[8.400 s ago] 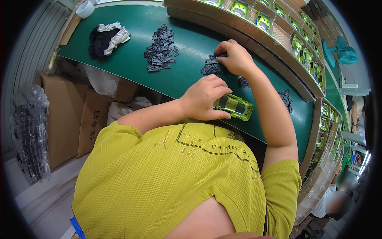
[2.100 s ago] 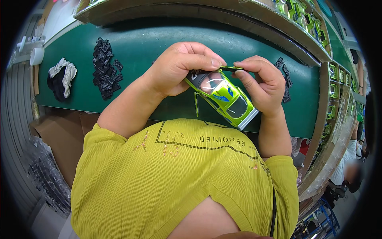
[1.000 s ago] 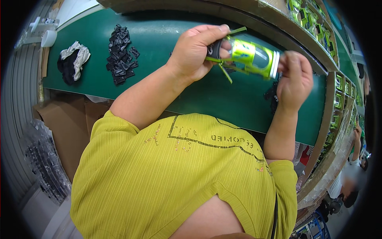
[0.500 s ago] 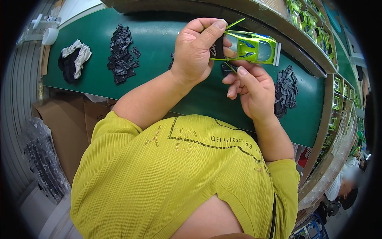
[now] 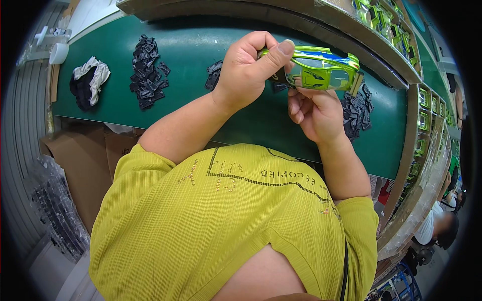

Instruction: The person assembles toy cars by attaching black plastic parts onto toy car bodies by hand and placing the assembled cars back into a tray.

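Observation:
Over the green table, my left hand (image 5: pixel 249 65) grips the left end of a shiny green toy car body (image 5: pixel 321 70), thumb on top and fingers curled round it. The car body has blue and dark markings, clear windows and a grey rear wing (image 5: pixel 357 84). It is tilted, with one side facing me. My right hand (image 5: pixel 317 109) is against its lower side, fingers bent, their tips partly hidden behind the car. Whether a small part is also in those fingers, I cannot tell. A small pile of black plastic parts (image 5: pixel 214 75) lies behind my left wrist.
Black plastic parts form a long pile (image 5: pixel 146 75) at the left and another pile (image 5: pixel 359 114) at the right. Farther left is a black and white cloth (image 5: pixel 91 83). Cardboard trays (image 5: pixel 410 145) of green car bodies line the right side; a person (image 5: pixel 436 224) is beyond them.
The car body has rolled, so its side now faces me, and it has moved slightly right. My right fingers have moved up against its lower side.

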Motion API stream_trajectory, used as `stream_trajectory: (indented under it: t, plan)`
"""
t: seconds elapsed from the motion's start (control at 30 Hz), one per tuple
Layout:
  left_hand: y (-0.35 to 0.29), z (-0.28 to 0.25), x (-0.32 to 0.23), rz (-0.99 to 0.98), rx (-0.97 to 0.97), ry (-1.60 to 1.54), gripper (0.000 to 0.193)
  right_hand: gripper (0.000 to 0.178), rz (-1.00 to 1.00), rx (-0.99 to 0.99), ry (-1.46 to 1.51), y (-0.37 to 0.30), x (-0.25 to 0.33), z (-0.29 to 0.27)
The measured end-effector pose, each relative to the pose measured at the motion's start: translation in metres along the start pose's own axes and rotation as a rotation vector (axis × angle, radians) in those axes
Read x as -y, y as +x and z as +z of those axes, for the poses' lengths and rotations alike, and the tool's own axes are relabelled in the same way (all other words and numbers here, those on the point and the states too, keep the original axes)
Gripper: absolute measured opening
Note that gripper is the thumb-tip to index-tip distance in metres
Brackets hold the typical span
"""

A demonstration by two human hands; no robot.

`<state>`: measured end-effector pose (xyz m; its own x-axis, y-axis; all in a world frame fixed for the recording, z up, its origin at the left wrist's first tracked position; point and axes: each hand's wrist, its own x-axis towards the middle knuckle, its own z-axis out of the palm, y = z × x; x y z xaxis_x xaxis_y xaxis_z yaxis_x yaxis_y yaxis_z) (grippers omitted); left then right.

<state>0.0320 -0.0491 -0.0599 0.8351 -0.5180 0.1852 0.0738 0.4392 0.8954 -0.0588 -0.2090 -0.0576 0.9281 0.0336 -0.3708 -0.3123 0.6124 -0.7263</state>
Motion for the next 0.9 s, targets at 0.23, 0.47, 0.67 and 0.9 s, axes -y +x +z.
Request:
stream_trajectory:
  t: [0.23,0.47,0.67,0.9]
  plan:
    - [-0.001,0.002,0.001,0.003,0.000,-0.149,0.024,0.018,0.167,0.106,0.214,0.004,-0.003,-0.001]
    - [0.000,0.008,0.009,0.126,-0.076,-0.076,0.024,0.017,0.234,0.194,0.226,0.007,-0.002,-0.010]
    - [0.005,0.003,0.002,-0.091,-0.151,-0.300,0.024,0.022,0.029,0.079,-0.154,0.003,0.007,0.004]
    - [0.008,0.001,-0.008,-0.338,-0.323,-0.435,0.028,0.018,-0.799,-0.114,-0.934,-0.001,0.001,0.003]
